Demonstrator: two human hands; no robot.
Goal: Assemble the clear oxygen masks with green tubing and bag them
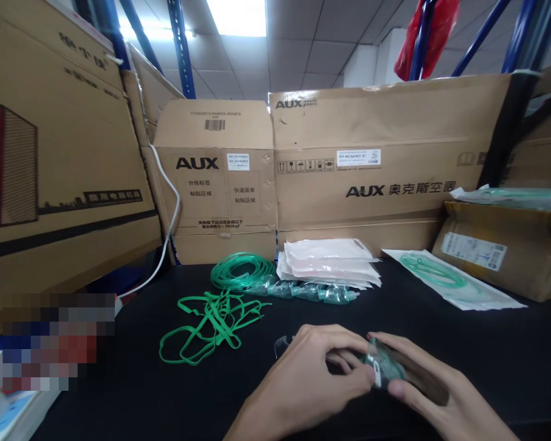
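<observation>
A small translucent green plastic mask [386, 362] with a pale metal-looking strip is held between both hands above the black table. My left hand [314, 370] pinches its left side, thumb beside the strip. Around the right side curl the fingers and thumb of my right hand [434, 380]. A clear, thin-edged plastic piece [281, 346] shows behind my left hand, mostly hidden. Farther off lie tangled green elastic straps [213, 327], a coil of green tubing [241, 269] and a row of clear green plastic parts [312, 291].
White packets [328, 260] are stacked behind the plastic parts. A packet of green tubing [450, 278] lies at right, beside a brown carton [509, 245]. Large cardboard panels [386, 135] wall the back; another carton [73, 153] and a white cable [171, 226] stand left.
</observation>
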